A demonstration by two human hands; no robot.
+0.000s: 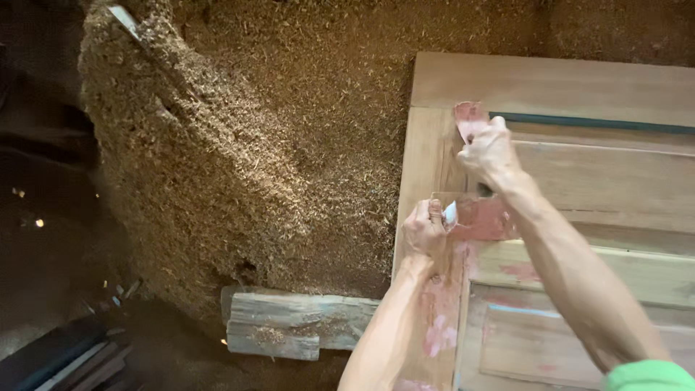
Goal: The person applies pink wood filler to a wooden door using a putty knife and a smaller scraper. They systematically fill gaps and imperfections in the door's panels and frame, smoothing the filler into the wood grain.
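- A woodworking shop, rough and unfinished.
- A deep heap of brown sawdust and wood shavings (217,166) covers the floor on the left and far side.
- A bare panelled wooden door with patches of pink filler (550,217) lies flat on the right.
- A weathered grey offcut of timber (289,329) lies near, beside the door.
- Dark planks (65,362) are stacked at the near left.

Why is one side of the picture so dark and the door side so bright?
In the head view, light falls on the wooden door, both hands and the sawdust heap; the far left edge sinks into deep shadow, with only tiny glints. The right hand and the putty scraper look slightly soft and blurred.
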